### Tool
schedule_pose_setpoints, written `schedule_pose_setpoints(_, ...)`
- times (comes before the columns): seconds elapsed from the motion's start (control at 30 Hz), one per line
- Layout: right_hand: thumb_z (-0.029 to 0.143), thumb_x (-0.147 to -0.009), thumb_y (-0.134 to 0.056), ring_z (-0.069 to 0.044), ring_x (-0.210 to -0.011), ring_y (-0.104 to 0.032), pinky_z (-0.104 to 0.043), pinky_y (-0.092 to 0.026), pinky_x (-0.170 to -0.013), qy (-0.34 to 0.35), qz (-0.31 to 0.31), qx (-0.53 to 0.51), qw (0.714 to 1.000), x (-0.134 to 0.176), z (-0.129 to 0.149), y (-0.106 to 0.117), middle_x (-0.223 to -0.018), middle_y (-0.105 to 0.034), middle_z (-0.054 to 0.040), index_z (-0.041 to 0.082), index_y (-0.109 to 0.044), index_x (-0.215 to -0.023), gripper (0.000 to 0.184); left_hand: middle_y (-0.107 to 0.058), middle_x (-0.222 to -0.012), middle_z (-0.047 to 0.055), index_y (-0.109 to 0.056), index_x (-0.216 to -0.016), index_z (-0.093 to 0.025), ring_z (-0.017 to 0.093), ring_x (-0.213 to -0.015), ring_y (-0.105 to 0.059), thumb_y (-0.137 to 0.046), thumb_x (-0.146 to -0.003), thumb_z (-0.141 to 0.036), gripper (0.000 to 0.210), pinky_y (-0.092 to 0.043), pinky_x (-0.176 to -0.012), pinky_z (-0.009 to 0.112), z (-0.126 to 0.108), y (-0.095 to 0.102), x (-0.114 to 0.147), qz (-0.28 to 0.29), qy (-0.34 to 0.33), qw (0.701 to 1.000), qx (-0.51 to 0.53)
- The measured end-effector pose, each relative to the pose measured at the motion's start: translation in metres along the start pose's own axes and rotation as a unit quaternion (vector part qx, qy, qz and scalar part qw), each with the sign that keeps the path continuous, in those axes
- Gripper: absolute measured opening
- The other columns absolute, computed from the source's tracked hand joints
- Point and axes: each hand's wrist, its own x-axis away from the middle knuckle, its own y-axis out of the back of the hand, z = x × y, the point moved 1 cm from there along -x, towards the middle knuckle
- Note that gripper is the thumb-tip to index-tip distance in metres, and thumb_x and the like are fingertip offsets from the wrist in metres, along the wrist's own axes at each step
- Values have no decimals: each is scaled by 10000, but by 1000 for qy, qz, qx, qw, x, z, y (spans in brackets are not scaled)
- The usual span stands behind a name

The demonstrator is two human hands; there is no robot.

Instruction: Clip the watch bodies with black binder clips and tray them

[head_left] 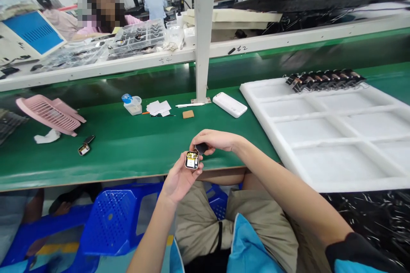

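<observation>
My left hand (181, 179) is closed around an opened smartwatch case (192, 160), its inner parts facing up with a white and gold area showing. In my right hand (213, 140) the fingers pinch the watch's dark screen (201, 148), tilted at the upper right edge of the case. Whether a cable still joins screen and case is too small to tell. Both hands are above the front edge of the green table (134, 153). A second opened watch (84, 149) lies on the table at the left, its dark cover beside it.
A white foam tray (288, 136) with compartments fills the right, with a row of dark watch-like pieces (326, 80) at its back. Farther back on the table are a white power bank (229, 104), a bottle with a blue top (132, 104), paper slips (159, 108) and a pink basket (53, 113). A white post (202, 38) rises behind.
</observation>
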Motion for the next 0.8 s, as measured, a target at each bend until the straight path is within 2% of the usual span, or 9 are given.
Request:
schedule_pose_setpoints(0.13,369,-905,-605,-68,-440,-404,-193,-220,-413,4,3,3,1000,0,1,-3,-679,-648,-40,108,-744,-922,296,-783,-1018,93,-742,-1077,-185,171,-846,-718,-866,-855,-496,401,-593,-763,282,4,1,1,7,-1,1000,14)
schedule_pose_setpoints(0.27,363,-887,-672,-59,-439,-397,-174,-231,-413,-1,-3,-10,1000,1,2,-6,-667,-583,14,162,-639,-866,205,-796,-1007,83,-716,-988,-197,194,-852,-747,-950,-753,-486,440,-607,-794,311,3,3,3,20,-7,1000,-14)
schedule_pose_setpoints(0.47,402,-901,-743,-62,-495,-396,-173,-279,-459,12,13,-12,1000,10,10,-13,-647,-499,56,186,-553,-817,299,-788,-938,81,-653,-832,-180,200,-763,-756,-991,-690,-465,464,-603,-725,318,-5,-3,8,73,-15,994,-77)
schedule_pose_setpoints(0.67,535,-918,-801,-100,-638,-566,-236,-474,-605,66,35,12,997,39,12,-11,-839,-654,-6,171,-576,-888,428,-755,-972,83,-651,-799,-166,212,-822,-743,-980,-703,-475,462,-582,-732,315,-7,-3,12,76,-76,985,-133)
schedule_pose_setpoints(0.8,508,-910,-819,-150,-808,-673,-307,-554,-777,60,29,32,997,58,5,-10,-1015,-719,-61,170,-591,-958,411,-757,-1030,87,-672,-794,-160,192,-821,-716,-954,-738,-468,421,-549,-731,294,-6,0,14,68,-110,976,-174)
